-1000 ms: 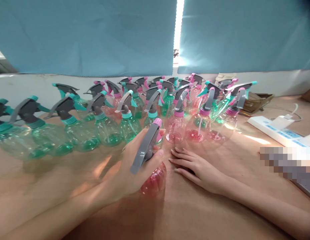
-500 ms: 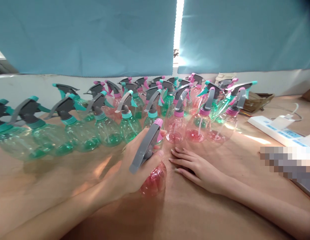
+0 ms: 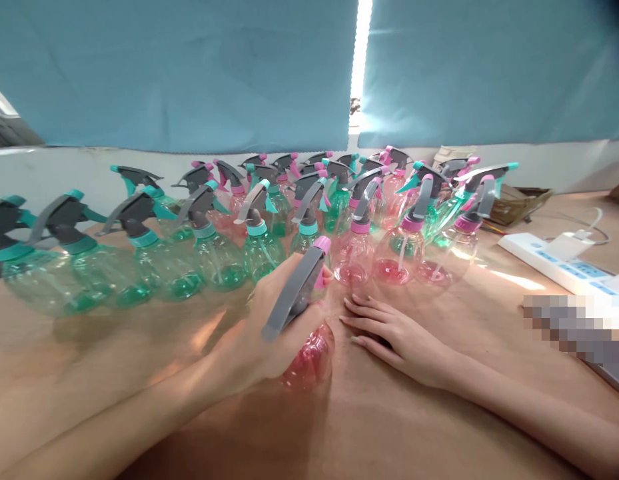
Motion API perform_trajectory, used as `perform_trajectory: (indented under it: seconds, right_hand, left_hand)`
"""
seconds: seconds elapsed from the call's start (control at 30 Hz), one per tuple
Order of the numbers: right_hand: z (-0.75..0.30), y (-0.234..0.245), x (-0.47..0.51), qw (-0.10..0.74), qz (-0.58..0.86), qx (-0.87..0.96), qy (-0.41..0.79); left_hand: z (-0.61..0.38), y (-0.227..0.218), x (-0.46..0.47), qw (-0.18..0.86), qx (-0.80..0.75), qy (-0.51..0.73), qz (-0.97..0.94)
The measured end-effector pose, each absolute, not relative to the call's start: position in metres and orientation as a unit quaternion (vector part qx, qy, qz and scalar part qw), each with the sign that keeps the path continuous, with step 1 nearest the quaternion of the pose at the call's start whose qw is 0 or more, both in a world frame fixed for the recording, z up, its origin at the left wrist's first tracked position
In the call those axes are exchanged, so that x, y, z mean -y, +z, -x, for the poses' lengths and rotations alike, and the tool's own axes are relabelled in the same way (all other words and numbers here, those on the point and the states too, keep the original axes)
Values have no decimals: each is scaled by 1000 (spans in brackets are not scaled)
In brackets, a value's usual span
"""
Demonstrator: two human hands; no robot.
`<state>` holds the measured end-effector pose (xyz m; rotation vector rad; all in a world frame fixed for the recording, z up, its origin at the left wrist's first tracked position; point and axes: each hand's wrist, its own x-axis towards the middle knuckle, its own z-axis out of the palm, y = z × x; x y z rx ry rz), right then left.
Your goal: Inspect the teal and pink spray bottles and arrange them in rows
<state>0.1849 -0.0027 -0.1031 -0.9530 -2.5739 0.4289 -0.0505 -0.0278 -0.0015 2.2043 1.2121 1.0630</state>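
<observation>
My left hand (image 3: 274, 327) is wrapped round the neck of a pink spray bottle (image 3: 312, 360) with a grey and pink trigger head, upright at the table's middle. The fingers hide its collar. My right hand (image 3: 394, 333) lies flat on the tabletop to the right, fingers stretched out and apart from the bottle, holding nothing. Just beyond both hands stands a row of clear spray bottles: green ones, such as this green spray bottle (image 3: 219, 260), on the left, and pink ones, such as this pink-collared spray bottle (image 3: 354, 257), on the right.
More green and pink spray bottles crowd behind the front row, up to the white wall (image 3: 59, 170) under blue curtains (image 3: 189, 73). At the right lie a white power strip (image 3: 554, 260) with a plugged-in charger, cables, a brown tray (image 3: 519, 207) and a blurred-out object (image 3: 579, 330).
The view has shifted slightly, so the bottles appear a little further right. My left hand keeps its hold on the pink spray bottle; my right hand stays flat on the table.
</observation>
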Motion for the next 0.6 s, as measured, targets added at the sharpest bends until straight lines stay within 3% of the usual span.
perform_trajectory:
  seconds: [0.6]
  right_hand:
    - [-185, -103, 3, 177, 339, 911, 152]
  left_hand:
    - [50, -9, 29, 216, -462, 381, -771]
